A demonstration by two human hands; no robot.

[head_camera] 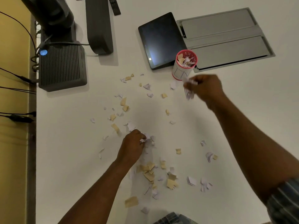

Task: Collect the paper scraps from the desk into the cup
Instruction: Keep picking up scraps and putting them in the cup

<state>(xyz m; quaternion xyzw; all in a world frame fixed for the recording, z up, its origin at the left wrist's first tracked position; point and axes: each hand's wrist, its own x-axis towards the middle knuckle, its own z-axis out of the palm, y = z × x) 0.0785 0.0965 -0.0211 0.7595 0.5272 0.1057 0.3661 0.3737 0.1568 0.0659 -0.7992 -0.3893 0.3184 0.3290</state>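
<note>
A white cup with a red rim [182,73] stands upright on the white desk [72,143], holding several white and tan scraps. Many torn paper scraps [149,172] lie scattered over the desk's middle and front. My right hand [204,88] hovers just in front and right of the cup, blurred, fingers closed on a bunch of white scraps. My left hand [133,145] rests low on the desk in the middle, fingers pinched on white scraps lying among the litter.
A dark tablet [159,39] lies just behind the cup, next to a grey flap panel [226,38] set in the desk. A ribbed dark box [62,67] with a blue light, a dark stand and cables occupy the far left.
</note>
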